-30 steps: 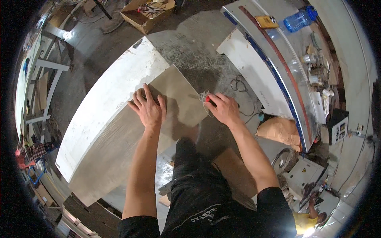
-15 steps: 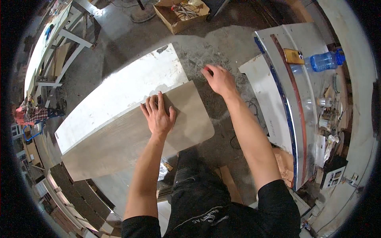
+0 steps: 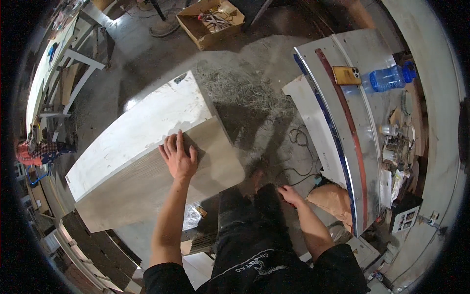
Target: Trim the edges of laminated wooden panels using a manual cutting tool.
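My left hand (image 3: 180, 159) lies flat with spread fingers on a brown wood-grain panel (image 3: 210, 147), close to its far edge. The panel has a rounded corner and rests on a white board or tabletop (image 3: 142, 117), whose far part shows beyond it. My right hand (image 3: 291, 195) is down beside my right leg, apart from the panel. Its fingers are closed on a small tool with a red handle; most of the tool is hidden by the hand.
Thin pale shavings (image 3: 245, 90) litter the floor beyond the panel. At right a metal-topped bench (image 3: 338, 54) carries a yellow-cased phone (image 3: 347, 75) and a blue water jug (image 3: 389, 78). A cable (image 3: 306, 147) and brown paper (image 3: 328, 201) lie near it. A cardboard box (image 3: 200, 36) stands farther off.
My right hand has come back from beyond the panel's far right corner to beside my leg, still closed. My left hand stays flat on the panel. The view has shifted slightly.
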### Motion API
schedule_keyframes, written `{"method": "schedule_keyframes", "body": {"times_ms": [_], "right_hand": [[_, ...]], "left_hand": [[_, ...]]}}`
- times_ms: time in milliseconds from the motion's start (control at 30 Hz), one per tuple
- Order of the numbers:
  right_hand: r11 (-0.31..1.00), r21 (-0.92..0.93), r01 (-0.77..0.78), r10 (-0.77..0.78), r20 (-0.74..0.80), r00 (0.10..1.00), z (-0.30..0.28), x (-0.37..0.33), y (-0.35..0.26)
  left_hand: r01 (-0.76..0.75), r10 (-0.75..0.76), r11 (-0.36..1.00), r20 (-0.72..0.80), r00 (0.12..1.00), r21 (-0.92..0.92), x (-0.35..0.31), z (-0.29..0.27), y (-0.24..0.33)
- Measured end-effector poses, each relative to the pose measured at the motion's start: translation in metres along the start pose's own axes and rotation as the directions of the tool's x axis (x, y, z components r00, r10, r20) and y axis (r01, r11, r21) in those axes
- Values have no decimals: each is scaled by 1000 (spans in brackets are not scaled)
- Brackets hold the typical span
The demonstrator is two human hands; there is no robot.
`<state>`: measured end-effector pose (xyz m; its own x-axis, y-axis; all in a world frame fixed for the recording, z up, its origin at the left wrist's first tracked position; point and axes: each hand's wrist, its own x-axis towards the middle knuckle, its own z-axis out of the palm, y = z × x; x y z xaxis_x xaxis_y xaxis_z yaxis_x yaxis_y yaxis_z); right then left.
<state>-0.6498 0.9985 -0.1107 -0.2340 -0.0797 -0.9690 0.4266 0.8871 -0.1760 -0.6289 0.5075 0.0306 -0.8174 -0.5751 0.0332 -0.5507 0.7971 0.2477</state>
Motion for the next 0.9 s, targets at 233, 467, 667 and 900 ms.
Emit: {"method": "schedule_keyframes", "body": {"times_ms": [233, 467, 667, 900], "right_hand": [[766, 81, 638, -538, -461, 705, -59, 27, -51], [756, 292, 587, -590, -87, 803, -120, -74, -232], [801, 322, 504, -509, -74, 857, -128, -41, -190], [333, -335, 881, -942, -170, 291, -108, -41, -236]], "left_hand": [[13, -14, 1000, -44, 999, -14, 18, 24, 54], [62, -65, 998, -115, 991, -31, 21, 25, 70], [96, -100, 995, -109, 989, -40, 24, 24, 74], [100, -100, 995, -99, 990, -6, 21, 32, 71]]}}
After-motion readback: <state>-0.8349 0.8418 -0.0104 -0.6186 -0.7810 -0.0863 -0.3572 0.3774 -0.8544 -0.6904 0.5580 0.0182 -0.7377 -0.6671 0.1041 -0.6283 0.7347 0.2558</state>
